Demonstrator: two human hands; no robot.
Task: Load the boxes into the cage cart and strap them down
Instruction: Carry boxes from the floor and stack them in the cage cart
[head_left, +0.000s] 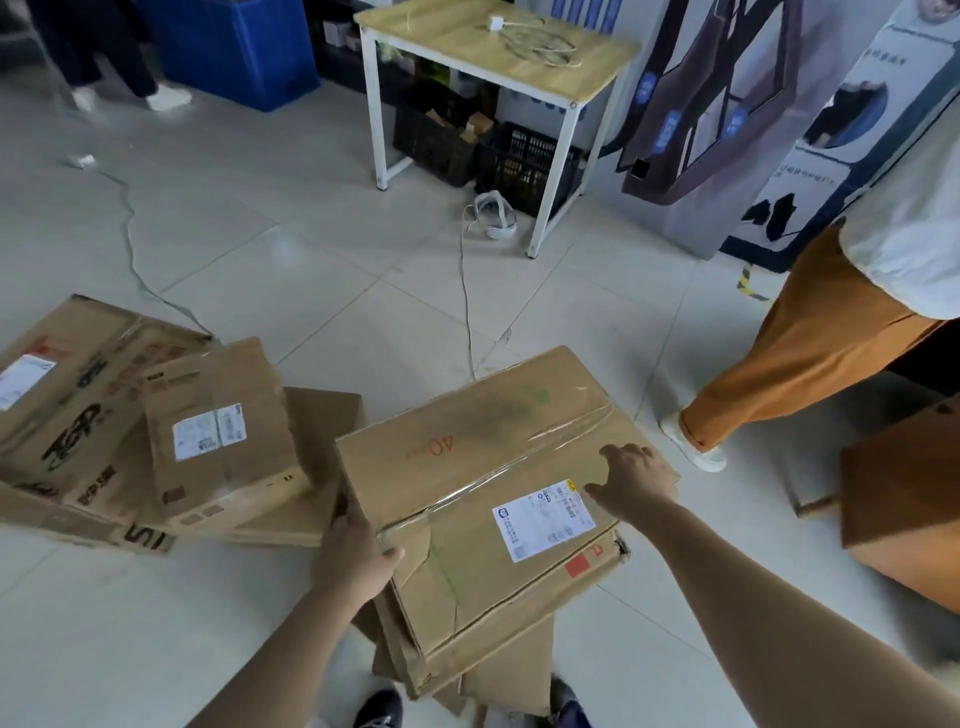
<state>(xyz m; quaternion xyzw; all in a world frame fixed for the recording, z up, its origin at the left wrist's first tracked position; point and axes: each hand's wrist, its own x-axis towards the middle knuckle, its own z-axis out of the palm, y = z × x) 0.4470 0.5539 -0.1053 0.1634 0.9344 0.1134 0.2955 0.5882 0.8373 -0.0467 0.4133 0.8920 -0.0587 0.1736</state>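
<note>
A large taped cardboard box (467, 467) with a white shipping label lies in front of me, on top of flattened cardboard. My left hand (353, 556) grips its near left corner, thumb on top. My right hand (631, 480) rests on the top near the right edge, fingers spread. To the left, a smaller labelled box (218, 431) leans on a big printed box (67, 395). No cage cart or strap is in view.
A person in orange trousers (810, 358) steps close on the right, beside a brown box (904, 499). A wooden table (493, 47) with black crates (524, 166) under it stands ahead. White cables (465, 291) and a headset (496, 215) lie on the tiled floor.
</note>
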